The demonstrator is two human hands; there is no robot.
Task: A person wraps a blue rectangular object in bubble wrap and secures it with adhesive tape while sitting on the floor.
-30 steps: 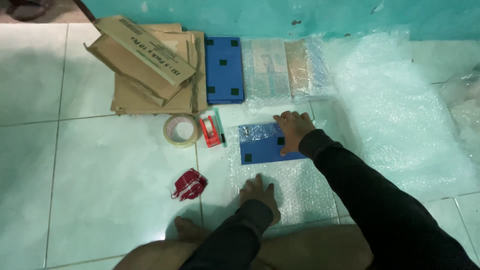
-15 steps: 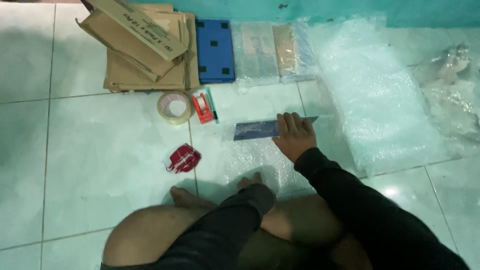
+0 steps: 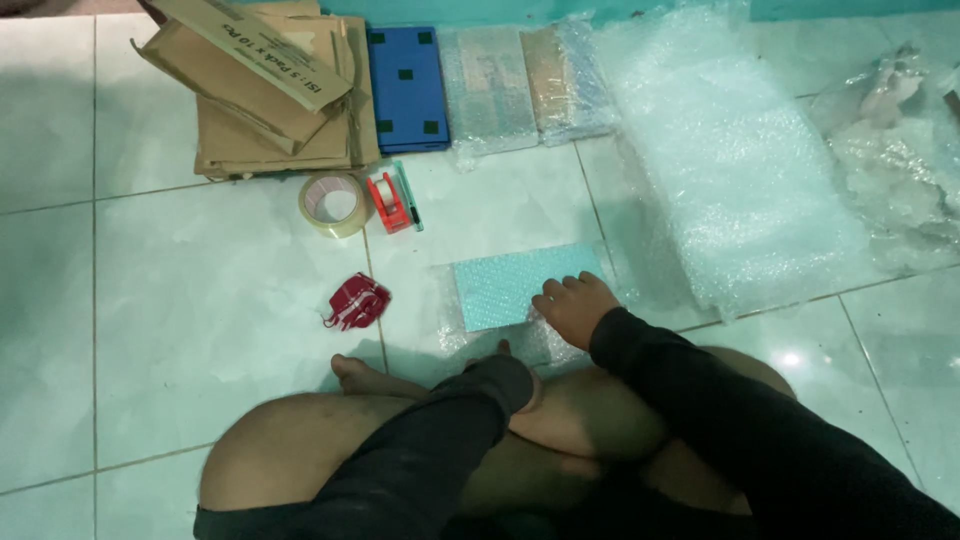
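A flat blue box covered in bubble wrap lies on the tiled floor in front of my crossed legs. My right hand rests on its near right corner, fingers curled down on the wrap. A loose edge of the bubble wrap sheet sticks out at the box's near left side. My left hand is almost wholly hidden behind my knee; only a fingertip shows beside the sheet.
A tape roll, a red tape cutter and a red crumpled item lie to the left. Flattened cardboard boxes, another blue box and wrapped parcels line the wall. A bubble wrap pile spreads to the right.
The bare blue box was tilted up by my right hand and now lies flat under bubble wrap. My left hand has drawn back from the sheet behind my knee.
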